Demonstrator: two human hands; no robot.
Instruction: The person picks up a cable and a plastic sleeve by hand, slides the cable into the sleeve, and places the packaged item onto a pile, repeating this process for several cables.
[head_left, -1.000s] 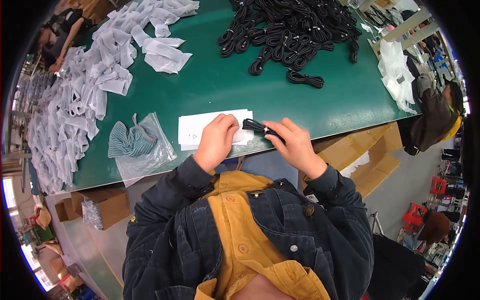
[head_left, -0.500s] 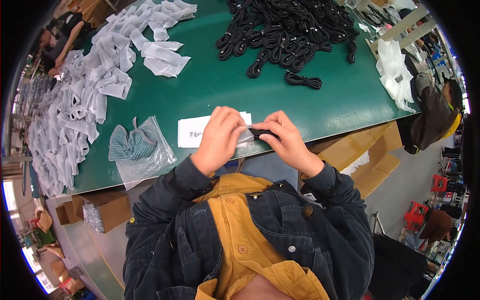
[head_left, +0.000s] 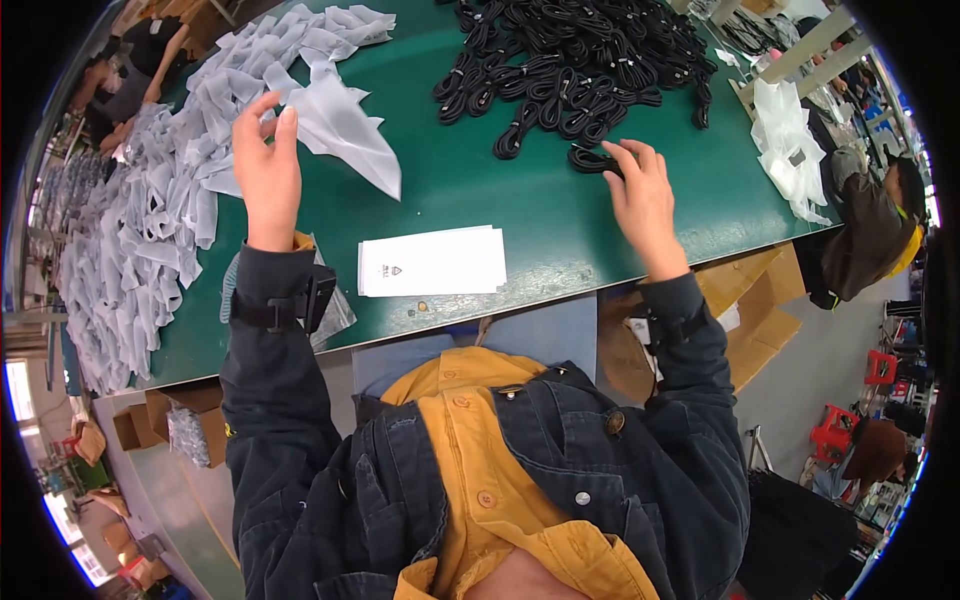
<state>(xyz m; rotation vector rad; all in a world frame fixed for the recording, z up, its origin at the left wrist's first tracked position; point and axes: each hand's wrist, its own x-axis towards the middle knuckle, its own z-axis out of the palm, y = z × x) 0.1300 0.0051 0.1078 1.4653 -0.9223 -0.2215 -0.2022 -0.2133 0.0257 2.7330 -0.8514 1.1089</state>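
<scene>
My left hand (head_left: 267, 180) is raised beside the pile of filled pouches at the left, its thumb and fingers apart and nothing between them. Just to its right, a whitish translucent pouch (head_left: 352, 135) slants over other pouches, apart from the hand. My right hand (head_left: 645, 205) reaches over the right end of a single coiled black cable (head_left: 588, 159); thumb and forefinger are spread to either side of it. Whether they touch the cable is unclear. Between my arms, a stack of flat white bags (head_left: 450, 262) lies near the table's front edge.
Many filled pouches (head_left: 150, 240) cover the left of the green table (head_left: 480, 190). A heap of coiled black cables (head_left: 590, 60) lies at the far side. A clear bag (head_left: 338, 318) is partly behind my left sleeve. Cardboard boxes (head_left: 765, 310) stand below the edge; people work at both sides.
My hands have parted from above the white stack. The left moved left toward the pouches, where a pouch now lies slanted; the right moved far right to the single cable.
</scene>
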